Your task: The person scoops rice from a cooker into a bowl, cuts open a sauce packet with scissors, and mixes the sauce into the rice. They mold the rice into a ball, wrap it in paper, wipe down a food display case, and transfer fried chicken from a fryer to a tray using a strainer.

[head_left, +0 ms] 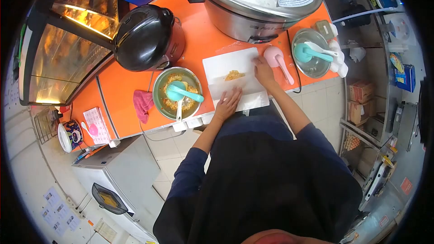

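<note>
A white sheet of wrapping paper [217,70] lies on the orange counter in front of me, with a small mound of yellowish crumbly food [234,75] on its middle. My left hand [228,104] rests flat on the near part of the sheet, fingers stretched out just below the food. At the sheet's right edge, the fingers of my right hand [263,70] are bent and closed on the paper. Left of the sheet stands a metal bowl [156,95] of similar yellow food, with a turquoise scoop [176,91] and a white handle in it.
A pink rice scoop [274,58] lies right of the paper, beside another metal bowl [312,70] holding a turquoise scoop [305,52]. Behind are a large steel cooker [244,20] and a black rice cooker [144,40]. A lit food display case [58,61] stands left; a pink cloth [143,105] hangs over the counter edge.
</note>
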Available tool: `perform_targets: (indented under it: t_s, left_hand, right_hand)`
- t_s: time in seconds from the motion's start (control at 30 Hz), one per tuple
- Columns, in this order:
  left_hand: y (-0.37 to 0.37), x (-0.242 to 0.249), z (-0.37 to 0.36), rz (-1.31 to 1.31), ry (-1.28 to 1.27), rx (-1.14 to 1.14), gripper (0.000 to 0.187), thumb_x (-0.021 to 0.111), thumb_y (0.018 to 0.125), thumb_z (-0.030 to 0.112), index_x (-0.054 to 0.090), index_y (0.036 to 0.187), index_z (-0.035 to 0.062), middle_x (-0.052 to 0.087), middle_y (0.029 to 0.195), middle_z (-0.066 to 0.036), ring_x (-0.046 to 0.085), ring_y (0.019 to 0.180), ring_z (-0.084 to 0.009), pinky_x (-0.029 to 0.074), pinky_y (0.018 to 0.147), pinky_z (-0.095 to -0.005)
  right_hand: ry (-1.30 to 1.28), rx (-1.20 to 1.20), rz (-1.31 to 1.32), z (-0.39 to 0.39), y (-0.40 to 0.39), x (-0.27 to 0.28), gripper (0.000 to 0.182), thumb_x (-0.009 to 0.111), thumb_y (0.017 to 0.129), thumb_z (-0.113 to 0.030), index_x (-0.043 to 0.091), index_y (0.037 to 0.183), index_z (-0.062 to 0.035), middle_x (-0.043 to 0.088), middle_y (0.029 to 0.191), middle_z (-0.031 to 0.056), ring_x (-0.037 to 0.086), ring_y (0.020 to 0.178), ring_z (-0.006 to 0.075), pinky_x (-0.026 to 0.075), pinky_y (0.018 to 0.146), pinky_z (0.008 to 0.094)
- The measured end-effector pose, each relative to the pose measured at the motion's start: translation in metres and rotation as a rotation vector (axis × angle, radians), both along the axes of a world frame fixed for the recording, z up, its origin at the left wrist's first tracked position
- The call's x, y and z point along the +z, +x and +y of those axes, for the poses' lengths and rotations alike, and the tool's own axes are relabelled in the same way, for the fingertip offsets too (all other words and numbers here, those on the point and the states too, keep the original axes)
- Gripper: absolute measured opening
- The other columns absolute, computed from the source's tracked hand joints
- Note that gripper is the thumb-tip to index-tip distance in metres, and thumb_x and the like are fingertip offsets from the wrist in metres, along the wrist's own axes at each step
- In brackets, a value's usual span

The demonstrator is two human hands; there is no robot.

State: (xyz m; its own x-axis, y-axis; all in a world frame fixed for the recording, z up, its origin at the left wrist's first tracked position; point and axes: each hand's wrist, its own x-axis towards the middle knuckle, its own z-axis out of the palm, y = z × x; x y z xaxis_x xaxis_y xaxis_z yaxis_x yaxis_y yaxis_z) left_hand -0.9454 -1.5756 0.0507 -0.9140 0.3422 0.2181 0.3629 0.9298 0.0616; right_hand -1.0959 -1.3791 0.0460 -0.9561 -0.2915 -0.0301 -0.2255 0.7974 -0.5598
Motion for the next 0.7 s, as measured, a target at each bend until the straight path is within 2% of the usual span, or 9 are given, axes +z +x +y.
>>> perform_targets:
  t_s: [0.03,0.17,0.27,0.33,0.37,0.43,0.47,0.53,0.7]
  left_hand:
    - [0.0,0.011,0.003,-0.072,-0.055,-0.131,0.054,0.044,0.079,0.016,0.037,0.133,0.0102,0.031,0.141,-0.003,0.025,0.132,-0.0138,0.014,0.106,-0.0463]
    - [-0.004,0.019,0.006,-0.159,-0.035,-0.081,0.06,0.043,0.08,0.018,0.029,0.137,0.0107,0.025,0.144,-0.001,0.023,0.133,-0.0148,0.011,0.107,-0.0456]
    - [-0.005,0.022,0.014,-0.159,-0.033,-0.006,0.06,0.044,0.08,0.02,0.028,0.137,0.01,0.024,0.144,-0.002,0.022,0.133,-0.0168,0.012,0.108,-0.0445]
    - [-0.005,0.023,0.019,-0.165,-0.036,0.015,0.061,0.044,0.081,0.022,0.027,0.138,0.0093,0.024,0.144,-0.003,0.022,0.133,-0.0182,0.012,0.108,-0.0436]
    - [-0.005,0.023,0.021,-0.166,-0.038,0.026,0.062,0.044,0.081,0.024,0.026,0.138,0.0086,0.023,0.144,-0.004,0.021,0.134,-0.0195,0.012,0.108,-0.0427]
    - [-0.005,0.022,0.023,-0.185,-0.021,0.036,0.063,0.044,0.081,0.025,0.024,0.138,0.0072,0.022,0.145,-0.006,0.02,0.134,-0.0209,0.012,0.108,-0.0421]
    - [-0.005,0.021,0.024,-0.201,-0.003,0.038,0.064,0.045,0.082,0.027,0.023,0.138,0.0059,0.021,0.145,-0.008,0.019,0.134,-0.0224,0.012,0.108,-0.0416]
    - [-0.006,0.017,0.026,-0.222,0.01,0.038,0.066,0.045,0.082,0.029,0.021,0.138,0.0044,0.02,0.145,-0.009,0.018,0.134,-0.0236,0.012,0.108,-0.0419]
    - [-0.01,0.011,0.029,-0.217,0.079,0.057,0.064,0.046,0.082,0.032,0.029,0.133,-0.0026,0.022,0.142,-0.017,0.017,0.134,-0.0295,0.014,0.108,-0.0429]
  right_hand:
    - [-0.055,0.115,0.23,-0.007,-0.008,0.004,0.041,0.067,0.065,-0.009,0.055,0.105,-0.0036,0.054,0.107,0.0144,0.05,0.104,0.0294,0.042,0.084,0.04]
    - [0.093,0.196,0.23,-0.02,-0.034,-0.002,0.05,0.07,0.062,-0.008,0.052,0.109,-0.0049,0.051,0.114,0.0126,0.046,0.109,0.0306,0.039,0.089,0.0416]
    - [0.167,0.237,-0.006,-0.024,-0.056,0.006,0.054,0.072,0.06,-0.011,0.051,0.111,-0.0071,0.052,0.115,0.0112,0.044,0.112,0.0312,0.033,0.094,0.0485]
    - [0.487,0.439,-0.359,-0.03,-0.071,0.007,0.056,0.072,0.06,-0.016,0.052,0.112,-0.0095,0.053,0.115,0.0097,0.043,0.114,0.0296,0.031,0.093,0.0534]
    - [0.487,0.447,-0.358,-0.035,-0.073,-0.008,0.056,0.072,0.06,-0.016,0.052,0.112,-0.0095,0.053,0.115,0.0097,0.043,0.114,0.0296,0.031,0.093,0.0534]
    - [0.586,0.42,0.092,-0.044,-0.068,-0.048,0.029,0.066,0.067,-0.014,0.058,0.095,-0.0091,0.055,0.109,0.01,0.046,0.112,0.0254,0.034,0.092,0.0477]
    - [0.587,0.424,0.092,-0.053,-0.064,-0.042,0.029,0.066,0.067,-0.014,0.058,0.095,-0.0091,0.055,0.109,0.01,0.046,0.112,0.0254,0.034,0.092,0.0477]
    - [0.213,0.402,0.252,-0.078,-0.047,-0.011,0.013,0.058,0.073,-0.011,0.06,0.085,-0.0079,0.057,0.096,0.0095,0.052,0.1,0.0255,0.038,0.085,0.0409]
    - [-0.036,0.317,0.218,-0.073,0.014,0.048,0.007,0.054,0.065,-0.006,0.057,0.072,-0.0063,0.052,0.072,0.0075,0.051,0.075,0.0279,0.038,0.072,0.0392]
